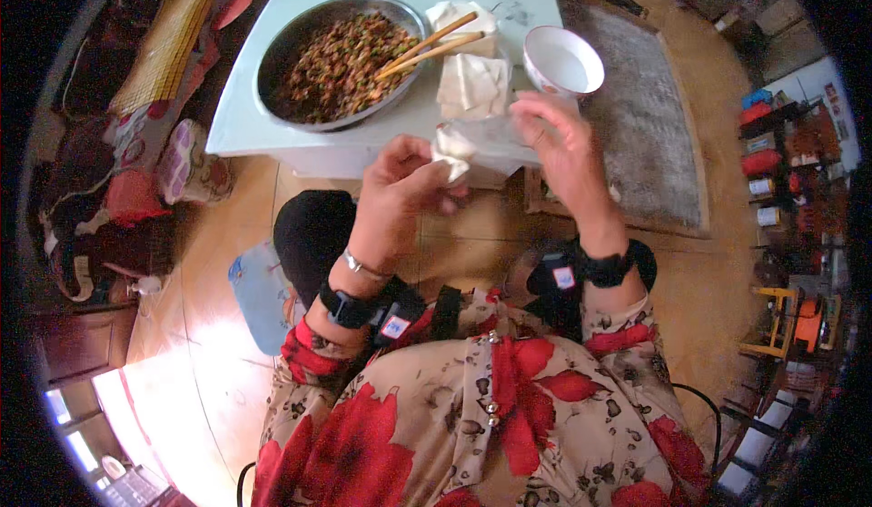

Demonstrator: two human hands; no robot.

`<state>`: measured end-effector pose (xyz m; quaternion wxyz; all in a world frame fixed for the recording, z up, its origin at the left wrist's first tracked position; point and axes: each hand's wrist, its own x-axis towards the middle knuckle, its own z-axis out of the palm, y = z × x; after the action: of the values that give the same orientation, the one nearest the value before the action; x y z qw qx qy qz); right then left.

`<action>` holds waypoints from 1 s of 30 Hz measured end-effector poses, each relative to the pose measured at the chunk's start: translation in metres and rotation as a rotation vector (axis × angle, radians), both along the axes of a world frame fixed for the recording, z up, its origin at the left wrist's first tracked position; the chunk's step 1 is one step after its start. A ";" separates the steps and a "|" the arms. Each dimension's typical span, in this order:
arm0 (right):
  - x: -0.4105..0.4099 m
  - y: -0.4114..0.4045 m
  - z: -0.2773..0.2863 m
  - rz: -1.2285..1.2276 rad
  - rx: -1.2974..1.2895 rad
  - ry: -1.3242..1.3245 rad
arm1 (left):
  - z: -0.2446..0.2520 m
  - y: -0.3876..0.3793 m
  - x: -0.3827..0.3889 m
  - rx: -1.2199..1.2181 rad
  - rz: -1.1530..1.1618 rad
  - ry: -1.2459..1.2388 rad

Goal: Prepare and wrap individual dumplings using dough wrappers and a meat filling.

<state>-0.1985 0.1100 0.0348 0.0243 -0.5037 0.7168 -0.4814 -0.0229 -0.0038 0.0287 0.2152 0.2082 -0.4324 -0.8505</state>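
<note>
My left hand (407, 183) holds a folded white dough wrapper (452, 152) between thumb and fingers, just off the table's near edge. Blurred, my right hand (555, 135) hangs beside the table's right corner, below a white bowl (563, 61) of clear or whitish liquid; its fingers are parted and I see nothing in them. A large metal bowl (340, 71) of chopped filling stands on the left of the table. Two wooden chopsticks (436, 47) rest with their tips in the filling. Right of it lie two stacks of wrappers, a near one (473, 88) and a far one (463, 23) partly under the chopsticks.
The pale table (235, 122) has its near edge just beyond my knees. A grey mat (640, 118) lies on the tiled floor to the right. At the left are a patterned round container (187, 163) and a light blue stool seat (259, 296). Crowded shelves line the far right.
</note>
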 end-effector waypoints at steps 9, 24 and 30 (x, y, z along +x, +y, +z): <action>-0.153 -0.044 0.000 -0.352 0.805 0.534 | -0.005 -0.015 -0.024 0.018 0.030 -0.018; -0.160 -0.031 -0.003 -0.342 0.793 0.490 | -0.018 -0.017 -0.034 0.124 -0.007 0.123; -0.100 -0.011 0.026 -0.174 0.438 0.491 | -0.023 -0.011 -0.024 0.136 -0.050 0.193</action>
<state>-0.2987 0.0991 0.0610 -0.0824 -0.5245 0.8279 -0.1806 -0.0474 -0.0143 0.0056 0.2199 0.1288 -0.3559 -0.8991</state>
